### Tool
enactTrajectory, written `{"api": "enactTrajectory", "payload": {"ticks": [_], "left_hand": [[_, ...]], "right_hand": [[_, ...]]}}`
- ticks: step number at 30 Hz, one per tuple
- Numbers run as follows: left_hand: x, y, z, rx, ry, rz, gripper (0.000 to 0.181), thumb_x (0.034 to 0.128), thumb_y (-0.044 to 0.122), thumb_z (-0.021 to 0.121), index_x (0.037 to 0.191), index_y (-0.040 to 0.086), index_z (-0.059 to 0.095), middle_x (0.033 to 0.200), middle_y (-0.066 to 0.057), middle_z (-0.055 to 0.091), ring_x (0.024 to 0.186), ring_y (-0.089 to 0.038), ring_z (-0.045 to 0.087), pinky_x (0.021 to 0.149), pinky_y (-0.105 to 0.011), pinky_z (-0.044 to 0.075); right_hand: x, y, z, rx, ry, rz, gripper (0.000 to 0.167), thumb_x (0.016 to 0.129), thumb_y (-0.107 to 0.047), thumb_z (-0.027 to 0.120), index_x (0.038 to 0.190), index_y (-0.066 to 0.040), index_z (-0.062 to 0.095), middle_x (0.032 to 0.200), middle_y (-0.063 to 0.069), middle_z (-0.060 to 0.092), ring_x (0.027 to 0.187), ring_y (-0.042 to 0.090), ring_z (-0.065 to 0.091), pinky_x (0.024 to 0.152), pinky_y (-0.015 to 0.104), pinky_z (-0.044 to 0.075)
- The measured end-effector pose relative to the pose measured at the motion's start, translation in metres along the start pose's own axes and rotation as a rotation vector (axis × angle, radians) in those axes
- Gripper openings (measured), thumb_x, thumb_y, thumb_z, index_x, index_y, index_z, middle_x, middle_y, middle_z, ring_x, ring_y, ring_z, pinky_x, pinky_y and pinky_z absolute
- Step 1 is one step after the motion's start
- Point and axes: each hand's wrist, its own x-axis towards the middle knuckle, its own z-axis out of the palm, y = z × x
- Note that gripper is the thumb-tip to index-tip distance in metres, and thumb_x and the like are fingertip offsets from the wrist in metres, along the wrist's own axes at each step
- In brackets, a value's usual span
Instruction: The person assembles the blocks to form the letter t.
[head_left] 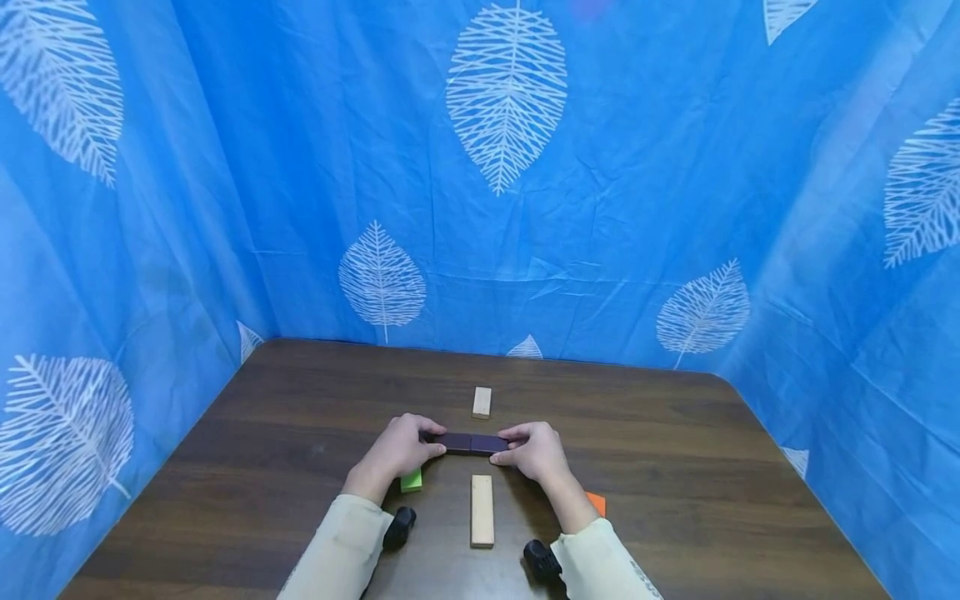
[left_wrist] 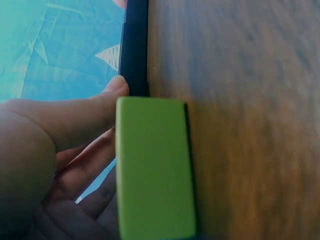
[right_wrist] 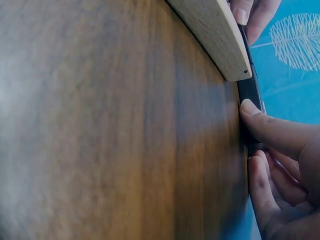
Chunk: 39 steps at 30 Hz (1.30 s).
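Note:
Two dark purple blocks, the left one (head_left: 456, 443) and the right one (head_left: 487, 445), lie end to end across the table. My left hand (head_left: 397, 450) pinches the outer end of the left block between thumb and fingers; the left wrist view shows its thumb against the dark strip (left_wrist: 135, 55). At the opposite end, my right hand (head_left: 542, 454) pinches the right block, also seen as a dark strip (right_wrist: 249, 92) in the right wrist view. Beside the left hand is a green block (head_left: 411, 481), large in the left wrist view.
A long pale wooden block (head_left: 482, 511) lies nearer the front, between the forearms. Behind the dark pair is a shorter pale block (head_left: 482, 402). An orange block (head_left: 597, 503) is partly hidden by the right forearm. Blue leaf-print cloth (head_left: 495, 275) surrounds the brown table (head_left: 675, 467).

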Motion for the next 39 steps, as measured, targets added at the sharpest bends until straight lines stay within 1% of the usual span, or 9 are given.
{"api": "enactTrajectory", "payload": {"ticks": [2,4,8,11,13,17,27,33,39], "left_hand": [[0.0001,0.0004,-0.0006,0.004,-0.002,0.003,0.024,0.0917,0.016,0.076,0.116,0.016,0.077,0.129,-0.013,0.065,0.124,-0.036,0.055,0.098,-0.057,0.046],[0.0007,0.0006,-0.0005,0.007,-0.003,0.011,0.024,0.0916,0.016,0.076,0.116,0.016,0.077,0.128,-0.013,0.065,0.118,-0.033,0.057,0.096,-0.055,0.048],[0.0023,0.0003,0.0010,0.007,-0.003,0.043,0.025,0.0918,0.013,0.075,0.117,0.014,0.076,0.124,-0.011,0.067,0.097,-0.023,0.061,0.085,-0.047,0.052],[0.0027,-0.0011,0.0019,0.012,-0.003,0.066,0.026,0.0918,0.012,0.075,0.117,0.013,0.076,0.121,-0.010,0.067,0.088,-0.019,0.058,0.081,-0.044,0.053],[0.0029,-0.0022,0.0022,0.015,0.000,0.065,0.026,0.0918,0.012,0.075,0.118,0.013,0.076,0.120,-0.009,0.068,0.088,-0.019,0.058,0.082,-0.044,0.053],[0.0021,-0.0029,0.0020,0.010,0.001,0.072,0.026,0.0915,0.012,0.075,0.117,0.012,0.076,0.116,-0.008,0.068,0.084,-0.017,0.057,0.077,-0.041,0.052],[-0.0057,-0.0074,0.0052,-0.005,0.016,0.071,0.026,0.0896,0.009,0.077,0.116,0.007,0.075,0.101,-0.003,0.069,0.079,-0.015,0.056,0.072,-0.037,0.052],[-0.0022,-0.0044,0.0058,0.008,0.045,0.101,0.023,0.0882,0.007,0.077,0.111,0.005,0.076,0.101,-0.004,0.068,0.081,-0.015,0.057,0.073,-0.038,0.053],[0.0027,0.0015,0.0046,0.036,0.042,0.107,0.023,0.0886,0.009,0.077,0.112,0.007,0.076,0.099,-0.003,0.067,0.081,-0.015,0.057,0.074,-0.038,0.053]], "right_hand": [[-0.0001,-0.0011,-0.0009,0.003,-0.002,0.006,0.036,0.068,-0.009,0.094,0.101,-0.003,0.080,0.085,0.003,0.072,0.076,0.013,0.063,0.066,0.030,0.051],[0.0010,-0.0007,-0.0017,0.005,-0.008,0.007,0.036,0.068,-0.009,0.094,0.101,-0.003,0.080,0.086,0.003,0.072,0.077,0.013,0.063,0.066,0.030,0.051],[0.0047,-0.0003,-0.0026,-0.008,-0.023,0.017,0.035,0.068,-0.010,0.094,0.100,-0.005,0.080,0.086,0.001,0.072,0.077,0.013,0.062,0.067,0.030,0.050],[0.0063,-0.0011,-0.0022,-0.026,-0.034,0.024,0.035,0.068,-0.012,0.095,0.100,-0.006,0.080,0.084,0.000,0.071,0.075,0.012,0.060,0.066,0.030,0.049],[0.0066,-0.0015,-0.0015,-0.032,-0.039,0.027,0.036,0.068,-0.013,0.095,0.100,-0.006,0.080,0.083,-0.001,0.071,0.074,0.013,0.059,0.065,0.030,0.048],[0.0064,-0.0019,-0.0002,-0.035,-0.042,0.036,0.037,0.068,-0.014,0.095,0.101,-0.007,0.081,0.084,-0.001,0.071,0.073,0.013,0.058,0.064,0.030,0.048],[0.0008,0.0002,0.0066,-0.005,-0.061,0.020,0.035,0.068,-0.011,0.095,0.099,-0.006,0.081,0.084,0.000,0.071,0.076,0.012,0.061,0.066,0.029,0.050],[0.0032,0.0018,0.0040,-0.007,-0.045,0.013,0.035,0.067,-0.010,0.095,0.099,-0.006,0.081,0.084,0.001,0.071,0.075,0.012,0.061,0.065,0.029,0.050],[0.0059,-0.0001,-0.0023,-0.004,-0.037,0.021,0.035,0.068,-0.011,0.095,0.100,-0.006,0.081,0.084,0.001,0.071,0.075,0.013,0.062,0.065,0.029,0.051]]}}
